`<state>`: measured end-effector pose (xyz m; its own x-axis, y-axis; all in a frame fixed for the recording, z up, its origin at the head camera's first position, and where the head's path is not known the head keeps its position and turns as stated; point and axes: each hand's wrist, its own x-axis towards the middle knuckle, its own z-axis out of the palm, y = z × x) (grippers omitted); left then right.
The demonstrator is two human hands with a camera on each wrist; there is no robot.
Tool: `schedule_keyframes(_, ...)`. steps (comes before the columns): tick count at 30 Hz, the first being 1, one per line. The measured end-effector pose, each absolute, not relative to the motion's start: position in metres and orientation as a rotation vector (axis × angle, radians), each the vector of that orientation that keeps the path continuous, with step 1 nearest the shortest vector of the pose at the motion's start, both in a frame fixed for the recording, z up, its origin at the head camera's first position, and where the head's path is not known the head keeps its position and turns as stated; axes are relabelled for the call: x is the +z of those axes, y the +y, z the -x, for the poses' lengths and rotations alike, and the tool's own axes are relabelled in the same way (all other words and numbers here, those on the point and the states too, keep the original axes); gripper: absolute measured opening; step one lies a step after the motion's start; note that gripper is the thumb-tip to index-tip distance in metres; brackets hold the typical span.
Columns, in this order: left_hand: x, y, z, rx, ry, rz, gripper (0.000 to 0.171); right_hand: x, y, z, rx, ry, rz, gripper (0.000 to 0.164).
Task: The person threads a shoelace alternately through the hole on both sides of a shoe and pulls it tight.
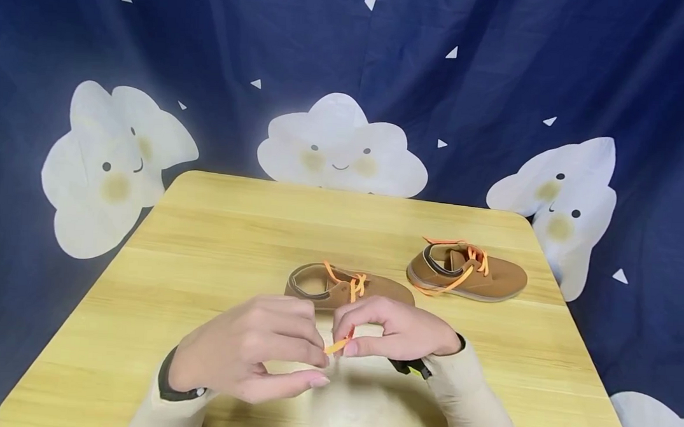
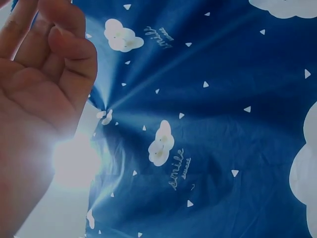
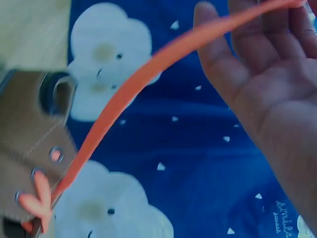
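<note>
Near the front of the table, a brown low shoe (image 1: pixel 387 289) with an orange shoelace (image 1: pixel 336 347) stands partly behind both hands. My right hand (image 1: pixel 397 330) pinches the lace between thumb and fingertips. In the right wrist view, the lace (image 3: pixel 124 91) runs up from the shoe's eyelets (image 3: pixel 55 154) to the fingers of that hand (image 3: pixel 277 84). My left hand (image 1: pixel 250 346) has its fingertips at the lace's other visible end, the thumb standing apart below. The left wrist view shows the palm and bent fingers of this hand (image 2: pixel 44 74), no lace.
A second brown shoe (image 1: pixel 502 281) with orange laces stands farther back on the right, its toe pointing right. Both shoes rest on a light wooden table (image 1: pixel 215 233). Behind it hangs a dark blue curtain (image 1: pixel 315 40) with white clouds.
</note>
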<state>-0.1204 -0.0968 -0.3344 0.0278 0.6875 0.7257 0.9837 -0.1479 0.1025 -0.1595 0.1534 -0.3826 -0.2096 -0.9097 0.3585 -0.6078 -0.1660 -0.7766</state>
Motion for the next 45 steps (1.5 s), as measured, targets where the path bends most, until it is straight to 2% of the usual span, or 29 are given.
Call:
schedule_keyframes(4,-0.336,-0.099,0.127,-1.076,-1.773,1.792,0.03,-0.379,0.158,0.159,-1.559,1.734,1.735,0.012)
schedule_keyframes(7,-0.343,-0.101,0.141,-1.199,-2.006,1.541,0.044,-0.379,0.164,0.162,-1.863,1.724,1.659,0.02)
schedule_keyframes(12,-0.374,-0.091,0.18,-0.922,-2.527,1.167,0.041,-0.377,0.179,0.167,-2.193,2.049,1.26,0.025)
schedule_keyframes(17,-0.411,-0.075,0.206,-0.638,-2.791,1.187,0.033,-0.382,0.192,0.18,-2.194,2.292,0.863,0.015)
schedule_keyframes(20,-0.423,-0.07,0.212,-0.642,-2.847,1.243,0.019,-0.389,0.193,0.192,-2.077,2.382,0.783,0.015)
schedule_keyframes(26,-0.428,-0.065,0.213,-0.706,-2.836,1.299,0.002,-0.408,0.182,0.209,-1.605,2.616,0.763,0.015)
schedule_keyframes(33,-0.429,-0.062,0.213,-0.707,-2.775,1.332,0.011,-0.429,0.167,0.212,-1.014,2.933,0.866,0.011)
schedule_keyframes(41,-0.431,-0.06,0.213,-0.698,-2.719,1.349,0.024,-0.44,0.157,0.213,-0.992,2.821,1.092,0.011)
schedule_keyframes(45,-0.431,-0.06,0.213,-0.724,-2.709,1.352,0.025,-0.442,0.156,0.214,-0.992,2.766,1.124,0.011)
